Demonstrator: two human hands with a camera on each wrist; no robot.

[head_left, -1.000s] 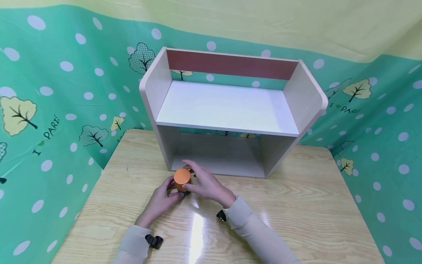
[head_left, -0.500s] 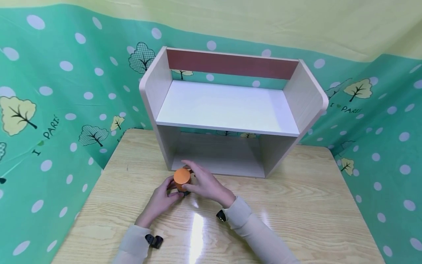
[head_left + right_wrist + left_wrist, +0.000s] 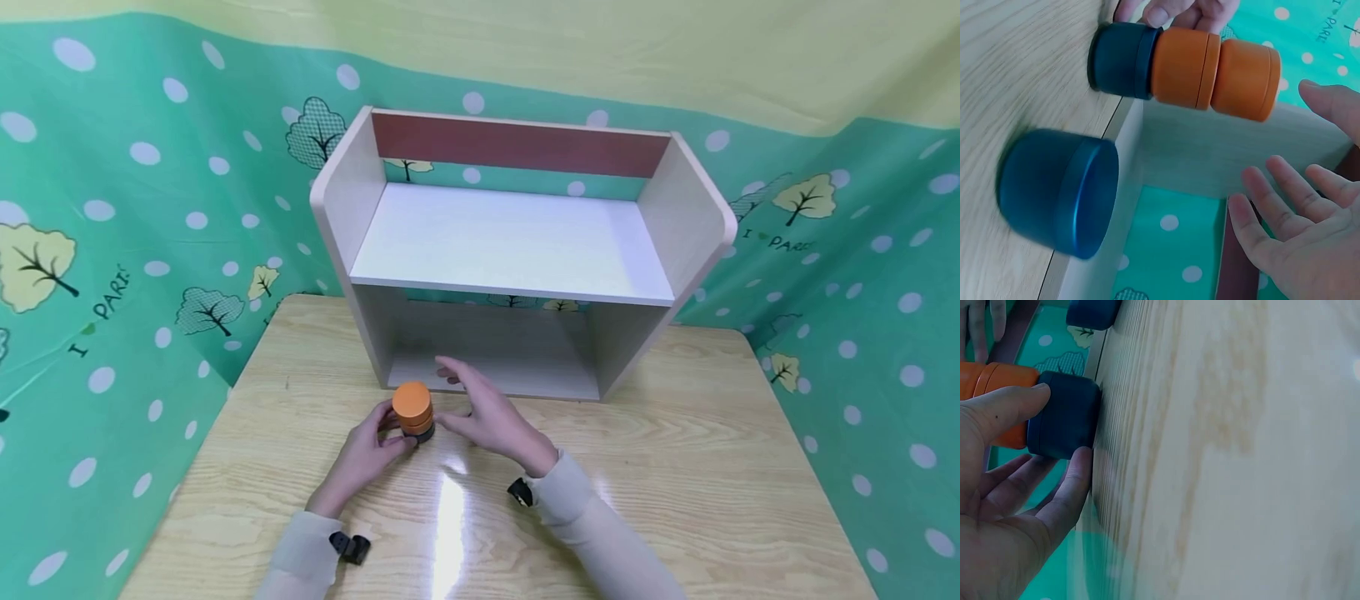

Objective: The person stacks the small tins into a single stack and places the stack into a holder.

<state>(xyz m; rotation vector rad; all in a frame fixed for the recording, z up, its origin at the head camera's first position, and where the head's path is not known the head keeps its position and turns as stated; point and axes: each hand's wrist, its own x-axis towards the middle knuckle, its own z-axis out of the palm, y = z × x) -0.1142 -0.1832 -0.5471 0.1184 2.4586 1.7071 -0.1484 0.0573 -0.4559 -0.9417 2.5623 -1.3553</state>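
Standing near stack [image 3: 412, 406]: blue cup [image 3: 1044, 187] | shelf [image 3: 510, 242] behind | hands: left [image 3: 364, 454] pinching stack, right [image 3: 492, 421] spread

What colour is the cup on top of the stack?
Orange; the top cup shows best in the right wrist view.

Orange cups [image 3: 1182, 69]: smooth, matt | bottom blue cup [image 3: 1119, 60]: smooth (faintly satiny) | tabletop [image 3: 675, 467]: glossy wood-grain | backdrop [image 3: 150, 367]: cloth

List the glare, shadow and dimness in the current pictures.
Head view: bright glare streak on the wooden table, lower shelf shaded beneath the bright upper shelf; left wrist view: dim, the left hand darkened; right wrist view: thin highlight on the separate blue cup.
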